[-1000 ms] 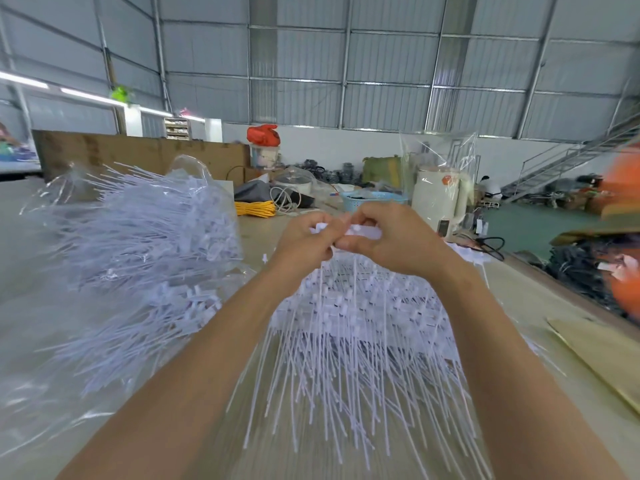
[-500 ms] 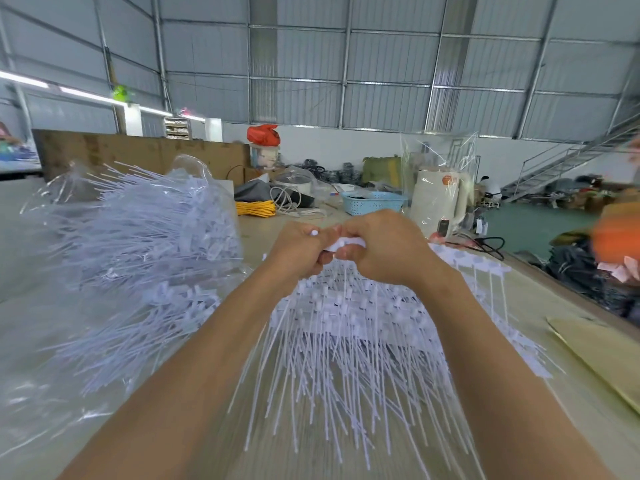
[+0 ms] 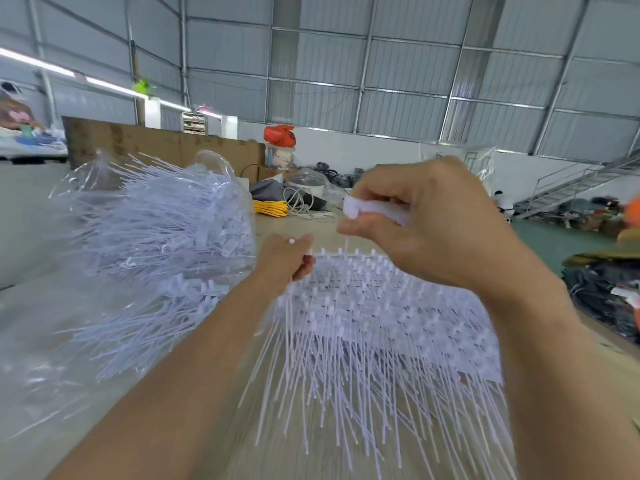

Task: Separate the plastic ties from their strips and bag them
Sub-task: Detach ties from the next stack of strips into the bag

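A wide sheet of white plastic ties (image 3: 363, 327) on their strips lies on the table in front of me, tails pointing toward me. My left hand (image 3: 285, 259) grips the sheet's far left corner. My right hand (image 3: 426, 223), raised above the sheet, pinches a white bundle of tie heads (image 3: 372, 209) between thumb and curled fingers. To the left stands a clear plastic bag (image 3: 145, 230) stuffed with loose white ties.
A yellow coiled cord (image 3: 270, 206), white cables and grey items lie at the table's far end. A brown board (image 3: 159, 143) stands behind the bag. Dark piles and a staircase (image 3: 575, 185) are on the right, beyond the table edge.
My hands were together at the sheet's far edge. Now the right hand has lifted up and to the right with a white bundle, and the left has stayed low on the sheet.
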Motion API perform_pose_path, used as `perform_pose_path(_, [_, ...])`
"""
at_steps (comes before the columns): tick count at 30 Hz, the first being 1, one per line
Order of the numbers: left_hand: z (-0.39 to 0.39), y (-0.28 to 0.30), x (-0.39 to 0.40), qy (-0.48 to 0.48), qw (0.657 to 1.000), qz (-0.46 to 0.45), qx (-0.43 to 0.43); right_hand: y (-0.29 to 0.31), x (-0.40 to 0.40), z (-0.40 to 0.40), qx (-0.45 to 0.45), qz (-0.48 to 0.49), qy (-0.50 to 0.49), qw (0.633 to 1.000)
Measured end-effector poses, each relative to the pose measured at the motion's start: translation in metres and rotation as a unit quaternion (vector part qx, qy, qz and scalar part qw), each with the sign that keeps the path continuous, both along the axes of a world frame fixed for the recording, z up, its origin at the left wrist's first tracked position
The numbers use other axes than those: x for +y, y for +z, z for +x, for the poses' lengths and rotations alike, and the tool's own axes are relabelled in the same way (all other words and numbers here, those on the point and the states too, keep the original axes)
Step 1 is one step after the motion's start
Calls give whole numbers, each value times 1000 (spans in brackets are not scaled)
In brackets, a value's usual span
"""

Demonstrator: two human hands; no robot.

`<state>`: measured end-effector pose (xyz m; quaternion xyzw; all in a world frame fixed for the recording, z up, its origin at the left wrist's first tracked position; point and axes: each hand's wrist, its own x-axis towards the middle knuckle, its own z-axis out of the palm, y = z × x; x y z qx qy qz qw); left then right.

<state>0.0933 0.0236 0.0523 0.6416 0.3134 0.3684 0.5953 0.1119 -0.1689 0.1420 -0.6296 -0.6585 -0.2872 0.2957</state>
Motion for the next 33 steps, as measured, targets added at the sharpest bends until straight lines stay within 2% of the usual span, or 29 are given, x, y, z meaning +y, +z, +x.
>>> perform_pose_path(2, [-1, 9, -6, -68, 996, -36, -37, 1, -2, 0, 16, -35, -34, 999])
perform_pose_path(5, [-1, 20, -26, -158, 987, 20, -5, -8, 8, 17, 52, -108, -99, 988])
perform_pose_path(7, [0, 22, -37, -212, 977, 19, -20, -15, 14, 29, 101, -142, -108, 979])
perform_pose_path(12, [-5, 29, -44, -317, 946, -29, -70, -25, 22, 47, 164, -128, -119, 971])
perform_pose_path(14, [-8, 30, -46, -314, 947, 17, -65, -26, 23, 48, 181, -114, -114, 970])
perform_pose_path(16, [-7, 28, -46, -267, 958, 87, -61, -26, 23, 50, 179, -109, -102, 972])
perform_pose_path(21, [-2, 27, -48, -168, 970, 148, -95, -24, 16, 58, 132, -139, -104, 976])
perform_pose_path(26, [2, 25, -53, -107, 975, 155, -116, -20, 14, 55, 89, -168, -127, 974])
perform_pose_path(29, [-1, 26, -52, -133, 973, 150, -111, -19, 14, 54, 65, -182, -141, 971])
perform_pose_path(33, [-2, 26, -49, -168, 973, 105, -120, -22, 19, 52, 26, -145, -173, 974])
